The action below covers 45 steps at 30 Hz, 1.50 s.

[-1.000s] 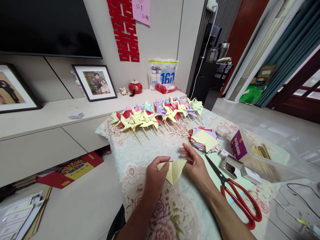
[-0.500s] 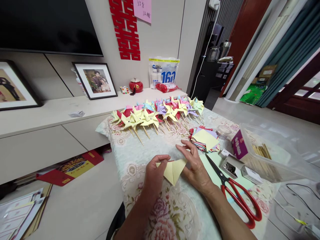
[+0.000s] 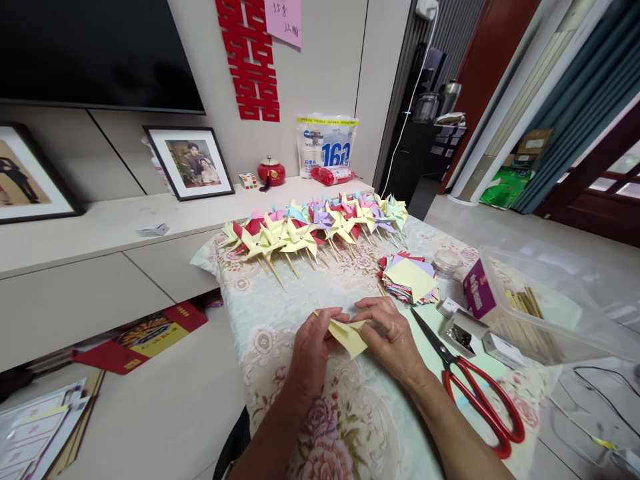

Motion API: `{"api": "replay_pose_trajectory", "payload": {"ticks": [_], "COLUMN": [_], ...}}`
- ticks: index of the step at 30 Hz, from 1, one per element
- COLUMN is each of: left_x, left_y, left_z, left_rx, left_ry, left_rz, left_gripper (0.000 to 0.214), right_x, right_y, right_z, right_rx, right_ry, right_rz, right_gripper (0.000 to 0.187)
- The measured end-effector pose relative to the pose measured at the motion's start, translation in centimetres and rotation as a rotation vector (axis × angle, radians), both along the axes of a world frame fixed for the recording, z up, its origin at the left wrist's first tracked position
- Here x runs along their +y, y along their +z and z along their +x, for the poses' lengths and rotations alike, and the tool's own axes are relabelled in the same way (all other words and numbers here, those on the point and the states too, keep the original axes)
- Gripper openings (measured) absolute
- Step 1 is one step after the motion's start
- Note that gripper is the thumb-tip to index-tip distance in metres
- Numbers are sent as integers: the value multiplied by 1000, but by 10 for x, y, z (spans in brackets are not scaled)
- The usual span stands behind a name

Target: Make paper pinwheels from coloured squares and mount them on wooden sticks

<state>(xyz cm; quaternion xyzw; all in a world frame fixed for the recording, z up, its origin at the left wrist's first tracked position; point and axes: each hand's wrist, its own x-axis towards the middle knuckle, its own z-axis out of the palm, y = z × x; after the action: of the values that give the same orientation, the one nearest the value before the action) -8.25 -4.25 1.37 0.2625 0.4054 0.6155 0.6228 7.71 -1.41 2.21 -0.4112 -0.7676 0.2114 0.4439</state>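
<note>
Yellow sheet: the yellow sheet [image 3: 353, 340] is above the floral tablecloth [image 3: 300, 300], tilted and bent, one corner toward the wearer; it is the centre of the clock face, 12 pointing away
Left hand: the left hand [image 3: 311, 347] is at 9 o'clock, thumb and fingers closed on the near-left edge
Right hand: the right hand [image 3: 393, 333] is at 3 o'clock, thumb and fingers pinching the opposite edge; fingertips of both hands lie near each other
Step in hand: judged to be shaping the paper by bending its corners; cut lines cannot be made out
Next move: appears to call for a steady left grip and a light right pinch, so that the bend does not spring open
Pinwheels: pinwheels [image 3: 341, 227] span 11 to 1 o'clock
Paper stack: the paper stack [image 3: 413, 279] is between 1 and 2 o'clock
Small box: the small open box [image 3: 460, 339] is at 3 o'clock
Scissors: the scissors [image 3: 454, 361] lie between 3 and 4 o'clock, apart from both hands
</note>
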Motion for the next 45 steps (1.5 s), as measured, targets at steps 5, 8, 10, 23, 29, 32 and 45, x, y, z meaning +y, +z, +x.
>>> {"api": "replay_pose_trajectory", "payload": {"ticks": [5,8,10,23,29,32,45], "left_x": [-2,-3,-4,-4,-3,-3,-2], "left_y": [-1,-1,-1,2,-1,-4,-3], "left_z": [1,3,3,5,5,4,0], "left_rx": [-4,-37,-54,20,65,109,204], "left_ry": [-37,-59,-71,7,6,-32,-171], "left_rz": [5,20,23,-62,-39,-36,1], "left_gripper": [44,45,45,41,39,40,47], "right_x": [0,0,0,-1,-1,0,-1], "right_y": [0,-1,0,-3,-3,-2,0], "right_z": [-2,-2,-2,-4,-5,-4,-5], "right_rx": [97,166,209,460,709,737,777], "right_ry": [-24,-45,-55,55,150,133,-16], "right_rz": [-181,-270,-343,-681,-790,-812,-855], "right_gripper": [11,16,21,22,41,46,60]}}
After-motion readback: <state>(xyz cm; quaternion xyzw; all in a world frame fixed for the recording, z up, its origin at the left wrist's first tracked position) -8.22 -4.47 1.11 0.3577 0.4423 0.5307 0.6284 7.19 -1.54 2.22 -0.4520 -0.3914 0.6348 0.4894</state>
